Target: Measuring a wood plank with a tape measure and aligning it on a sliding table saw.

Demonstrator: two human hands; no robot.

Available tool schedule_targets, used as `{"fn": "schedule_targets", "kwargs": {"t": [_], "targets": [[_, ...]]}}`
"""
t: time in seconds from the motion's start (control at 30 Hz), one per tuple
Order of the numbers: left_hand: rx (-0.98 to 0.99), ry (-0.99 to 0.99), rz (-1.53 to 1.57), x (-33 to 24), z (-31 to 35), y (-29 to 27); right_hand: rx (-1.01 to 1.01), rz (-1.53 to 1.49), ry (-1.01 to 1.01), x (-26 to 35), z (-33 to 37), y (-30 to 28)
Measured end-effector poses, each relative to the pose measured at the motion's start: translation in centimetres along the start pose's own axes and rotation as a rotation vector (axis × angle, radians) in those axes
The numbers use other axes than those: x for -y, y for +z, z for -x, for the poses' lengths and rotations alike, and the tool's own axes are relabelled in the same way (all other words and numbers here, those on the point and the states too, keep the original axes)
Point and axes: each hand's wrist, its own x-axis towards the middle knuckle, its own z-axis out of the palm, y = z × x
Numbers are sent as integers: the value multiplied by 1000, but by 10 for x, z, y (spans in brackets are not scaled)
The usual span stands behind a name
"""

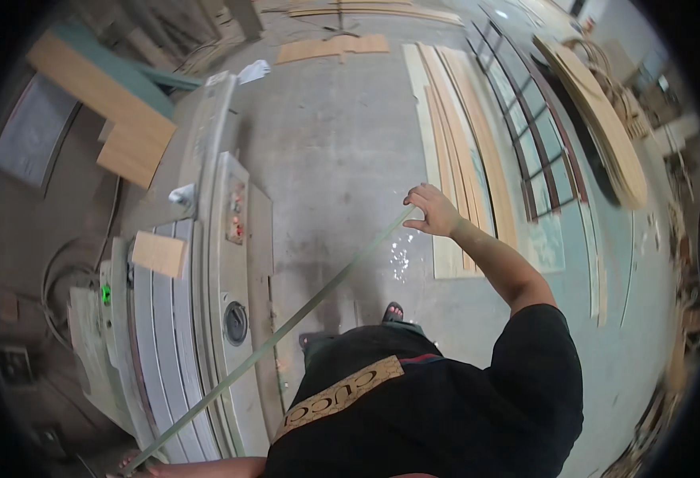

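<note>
A long, thin, flat strip of pale grey-green runs diagonally across my front, from lower left to upper middle. My right hand is stretched out ahead, thumb and fingers pinching the strip's far end. Down at the lower left rim, my left hand grips the near end; much of it is cut off by the picture's edge. The strip passes above a long grey machine with red buttons and a round black dial on its side. Whether the strip is wood or plastic I cannot tell.
On the machine's ribbed table lies a small wooden board. Long wooden planks lie on the floor ahead right, beside a dark metal frame and a stack of curved-ended boards. Wood-coloured panels stand at the far left.
</note>
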Motion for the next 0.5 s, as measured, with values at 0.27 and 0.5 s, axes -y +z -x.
{"fn": "schedule_targets", "kwargs": {"t": [0.27,0.5], "targets": [[593,-199,154,20,217,186,-284,42,412,-10,202,-15],[1006,-815,324,129,398,345,-470,270,882,9,334,-19]]}}
